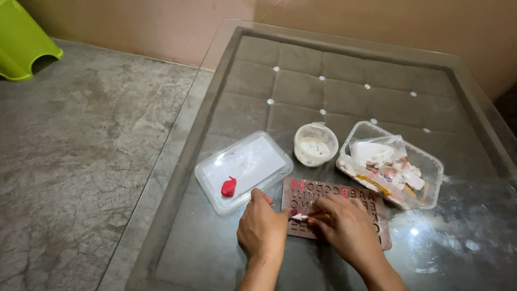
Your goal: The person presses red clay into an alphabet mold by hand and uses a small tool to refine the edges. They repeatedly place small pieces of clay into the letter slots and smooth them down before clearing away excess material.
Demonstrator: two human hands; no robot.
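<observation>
Brown letter-shaped silicone mould (344, 207) lies flat near glass tabletop's (215, 253) front edge. Right hand (347, 229) pinches a small white-tipped tool (304, 216) over it; left hand (262, 226) presses mould's left edge, fingers curled. Clear plastic lid (245, 167) with red lump (229, 187) sits just left; open glass beyond.

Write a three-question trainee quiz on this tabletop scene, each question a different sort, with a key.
1. True or false: the red lump lies in the flat clear lid.
2. Which sits between that lid and the clear tub of scraps? A) round cup B) green stool
3. Fill in: the right hand holds a small tool over the brown letter ____.

Key: 1 true; 2 A; 3 mould.
</observation>
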